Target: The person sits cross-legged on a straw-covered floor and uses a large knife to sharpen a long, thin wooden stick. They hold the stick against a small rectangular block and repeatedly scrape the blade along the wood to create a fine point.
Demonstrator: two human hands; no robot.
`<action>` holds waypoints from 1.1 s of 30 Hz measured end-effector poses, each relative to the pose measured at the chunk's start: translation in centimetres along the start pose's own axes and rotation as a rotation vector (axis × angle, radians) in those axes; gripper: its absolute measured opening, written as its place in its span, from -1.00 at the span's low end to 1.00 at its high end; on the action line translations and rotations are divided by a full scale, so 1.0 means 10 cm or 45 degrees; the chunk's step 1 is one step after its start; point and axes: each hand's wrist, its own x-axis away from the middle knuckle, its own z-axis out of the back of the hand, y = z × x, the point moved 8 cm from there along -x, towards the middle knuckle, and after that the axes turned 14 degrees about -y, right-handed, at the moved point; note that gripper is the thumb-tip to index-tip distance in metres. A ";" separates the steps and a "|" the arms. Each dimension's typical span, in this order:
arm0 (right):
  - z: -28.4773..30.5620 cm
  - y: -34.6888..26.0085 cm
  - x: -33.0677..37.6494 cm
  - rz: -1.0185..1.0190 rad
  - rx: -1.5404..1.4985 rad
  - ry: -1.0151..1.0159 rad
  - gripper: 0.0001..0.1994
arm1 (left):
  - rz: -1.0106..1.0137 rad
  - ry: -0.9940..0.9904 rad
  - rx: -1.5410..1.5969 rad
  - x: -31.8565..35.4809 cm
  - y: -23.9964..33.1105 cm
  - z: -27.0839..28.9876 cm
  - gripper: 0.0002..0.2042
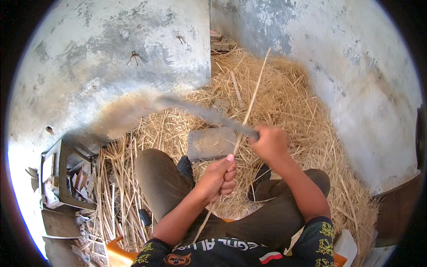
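A long, thin bamboo strip [255,91], pale and split, runs slantwise from my lap up toward the far corner. My left hand [217,178] is closed round its lower part, thumb pointing up along it. Just above, my right hand [271,143] grips the dark handle of a machete [204,113]. Its long blade points to the far left and is smeared by motion. The blade crosses the strip close to the handle; whether they touch, I cannot tell. Under the blade, between my feet, lies a grey block [209,143] dusted with shavings.
Straw-coloured shavings [284,98] cover the floor and heap up in the far corner between stained walls [124,44]. Several split strips [118,191] lie at my left, beside a dark wooden frame [66,178] holding scraps. I sit on an orange seat [116,251], knees apart.
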 end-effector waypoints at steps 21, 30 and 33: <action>-0.13 0.18 -0.30 -0.193 -0.077 -0.135 -0.79 | -0.019 0.135 -0.035 0.04 -0.07 0.19 -0.62; 0.01 0.86 -0.55 -0.478 -0.104 -0.128 -0.77 | 0.080 0.026 -0.039 0.08 -0.12 -0.09 -0.63; -0.03 0.50 -0.27 -0.300 -0.067 -0.015 -0.77 | 0.101 -0.004 0.024 0.00 -0.14 -0.01 -0.62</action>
